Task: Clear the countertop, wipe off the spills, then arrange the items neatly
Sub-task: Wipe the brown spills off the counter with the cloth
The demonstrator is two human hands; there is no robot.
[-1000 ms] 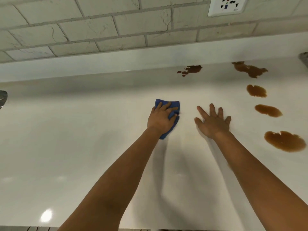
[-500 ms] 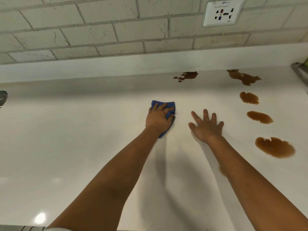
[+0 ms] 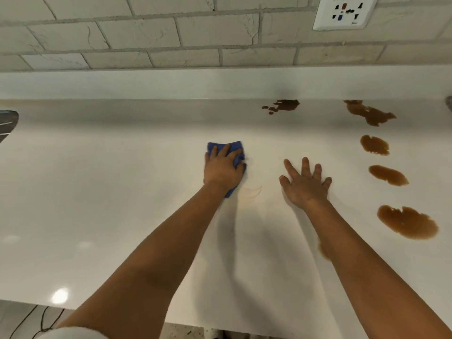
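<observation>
On the white countertop (image 3: 97, 192), my left hand (image 3: 222, 170) presses a bunched blue cloth (image 3: 235, 148), fingers and thumb curled over it. A faint wet smear (image 3: 252, 192) lies just right of that wrist. My right hand (image 3: 305, 187) rests flat on the counter with its fingers spread and holds nothing. Brown spills sit to the right: a small one near the back wall (image 3: 283, 105), a larger one at the back right (image 3: 369, 113), then three puddles in a line toward me (image 3: 374, 145), (image 3: 387, 174), (image 3: 407, 222). A small brown spot (image 3: 322, 250) shows beside my right forearm.
A tiled wall with a white power outlet (image 3: 342, 12) rises behind the counter. A dark object (image 3: 7, 123) pokes in at the left edge, and a grey thing (image 3: 449, 106) at the right edge. The counter's front edge runs along the bottom, with cables on the floor.
My left hand has slid the blue cloth a little to the left and away from me, leaving a faint smear. My right hand has stayed flat in about the same place.
</observation>
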